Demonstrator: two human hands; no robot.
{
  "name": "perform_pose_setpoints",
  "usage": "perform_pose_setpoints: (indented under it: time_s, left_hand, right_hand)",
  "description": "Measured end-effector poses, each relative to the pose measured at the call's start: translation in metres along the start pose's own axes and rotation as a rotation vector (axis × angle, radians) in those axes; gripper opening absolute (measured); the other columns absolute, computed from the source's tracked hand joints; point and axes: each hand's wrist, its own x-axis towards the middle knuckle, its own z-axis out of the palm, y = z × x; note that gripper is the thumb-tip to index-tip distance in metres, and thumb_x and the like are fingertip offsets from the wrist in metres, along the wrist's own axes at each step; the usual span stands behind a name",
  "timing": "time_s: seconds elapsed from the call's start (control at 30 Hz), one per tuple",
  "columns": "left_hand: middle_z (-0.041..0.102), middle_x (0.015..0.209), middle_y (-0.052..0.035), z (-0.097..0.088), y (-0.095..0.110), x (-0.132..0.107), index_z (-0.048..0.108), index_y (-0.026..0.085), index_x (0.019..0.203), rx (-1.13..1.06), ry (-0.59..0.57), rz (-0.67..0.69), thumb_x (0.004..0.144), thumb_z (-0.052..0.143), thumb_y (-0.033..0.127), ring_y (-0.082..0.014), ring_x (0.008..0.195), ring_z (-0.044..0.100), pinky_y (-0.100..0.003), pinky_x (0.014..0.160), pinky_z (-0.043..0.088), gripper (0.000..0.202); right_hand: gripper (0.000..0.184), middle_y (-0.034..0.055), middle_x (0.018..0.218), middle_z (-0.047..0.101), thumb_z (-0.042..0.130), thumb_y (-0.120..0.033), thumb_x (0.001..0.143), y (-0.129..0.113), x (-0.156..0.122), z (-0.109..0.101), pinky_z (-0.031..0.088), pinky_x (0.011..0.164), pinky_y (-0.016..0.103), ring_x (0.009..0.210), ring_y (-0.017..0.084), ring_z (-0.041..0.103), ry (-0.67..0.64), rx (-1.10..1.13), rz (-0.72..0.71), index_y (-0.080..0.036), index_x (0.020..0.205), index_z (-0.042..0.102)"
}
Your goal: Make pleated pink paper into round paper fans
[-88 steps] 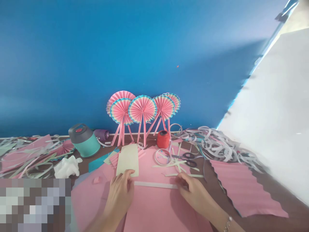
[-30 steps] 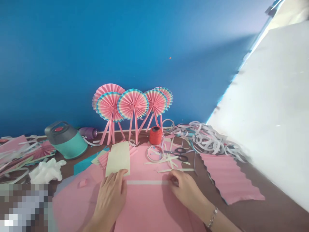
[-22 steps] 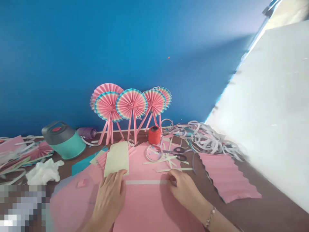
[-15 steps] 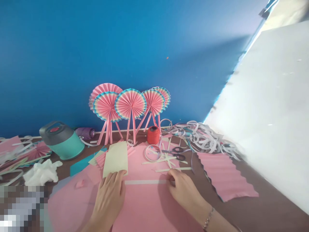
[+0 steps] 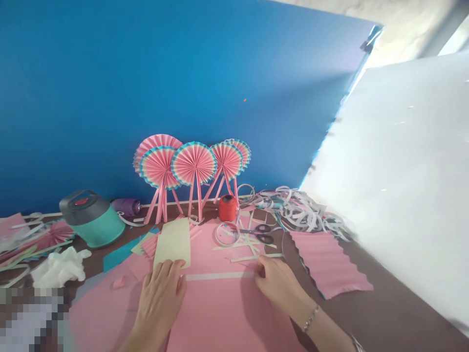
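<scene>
Pink paper is what we've got in front of us: a big pink sheet point(image 5: 216, 313) spread over the brown counter point(image 5: 384, 303), and everything here is easiest to place from it. Our left hand point(image 5: 159, 303) sits on the sheet's left half, grip spread, fingers lying over the bottom edge of a cream card point(image 5: 172, 243) that rests near the sheet's far edge. Our right hand point(image 5: 278, 286) is at the sheet's right side, fingers bunched at the right end of a thin white paper strip point(image 5: 220, 276) lying flat across the sheet. The grip looks pressed together there, but we can't tell if it's really pinching the strip or just holding it down. The strip's left end stops just beside the card.

On the far part of the sheet are dark-handled scissors point(image 5: 262, 234) and a paper loop point(image 5: 227, 233) among pale offcuts. Just past that edge there's a red thread spool point(image 5: 227, 208) and four pink paper fans point(image 5: 193, 164) on sticks, propped against a blue wall point(image 5: 146, 98). Right of the sheet lies pleated pink paper point(image 5: 328, 264); left of it, a teal flask point(image 5: 91, 227) and crumpled white tissue point(image 5: 58, 268).
</scene>
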Motion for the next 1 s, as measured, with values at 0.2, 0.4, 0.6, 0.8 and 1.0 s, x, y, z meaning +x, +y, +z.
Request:
perform_pose_setpoints:
  time_s: [0.2, 0.4, 0.6, 0.8, 1.0]
  left_hand:
    - [0.066, 0.09, -0.0034, -0.001, -0.002, 0.002, 0.061, 0.024, 0.092, -0.073, -0.008, 0.043, 0.085, 0.036, 0.016, -0.0222, 0.088, 0.057, -0.037, 0.076, 0.039, 0.027]
    - [0.067, 0.09, -0.0034, -0.005, 0.0, 0.001, 0.062, 0.023, 0.089, -0.216, 0.024, 0.065, 0.086, 0.035, 0.016, -0.0199, 0.087, 0.06, -0.034, 0.076, 0.043, 0.029]
    - [0.066, 0.099, -0.0052, -0.008, 0.003, -0.001, 0.062, 0.022, 0.098, -0.264, -0.033, 0.068, 0.085, 0.044, 0.025, -0.0216, 0.096, 0.059, -0.037, 0.082, 0.044, 0.022]
    - [0.06, 0.115, -0.0062, -0.002, 0.001, -0.003, 0.055, 0.023, 0.115, -0.303, -0.024, 0.077, 0.078, 0.057, 0.03, -0.0245, 0.108, 0.052, -0.042, 0.091, 0.041, 0.037]
    - [0.06, 0.112, -0.0042, -0.005, 0.005, -0.007, 0.054, 0.025, 0.116, -0.326, 0.001, 0.109, 0.081, 0.052, 0.02, -0.0229, 0.107, 0.052, -0.042, 0.091, 0.043, 0.036]
  right_hand:
    - [0.013, 0.0069, 0.077, 0.069, 0.05, -0.013, 0.074, 0.016, 0.001, -0.016, 0.028, 0.057, 0.027, 0.076, 0.023, 0.063, 0.062, -0.094, 0.09, -0.019, 0.069, 0.06]
    - [0.017, 0.0028, 0.077, 0.067, 0.047, -0.014, 0.082, 0.015, 0.003, -0.015, 0.036, 0.062, 0.025, 0.074, 0.017, 0.062, 0.208, 0.084, -0.141, -0.019, 0.078, 0.062]
    - [0.012, 0.0052, 0.088, 0.063, 0.054, -0.013, 0.08, 0.011, 0.004, 0.001, 0.042, 0.08, 0.029, 0.09, 0.02, 0.057, 0.225, 0.156, -0.439, -0.018, 0.083, 0.064]
    - [0.015, 0.0059, 0.093, 0.06, 0.056, -0.01, 0.075, 0.012, 0.004, 0.001, 0.043, 0.081, 0.032, 0.092, 0.021, 0.055, 0.216, 0.13, -0.484, -0.018, 0.086, 0.063]
    - [0.013, 0.0058, 0.088, 0.06, 0.053, -0.01, 0.076, 0.01, 0.003, 0.001, 0.042, 0.078, 0.033, 0.088, 0.021, 0.054, 0.172, 0.101, -0.489, -0.018, 0.082, 0.061]
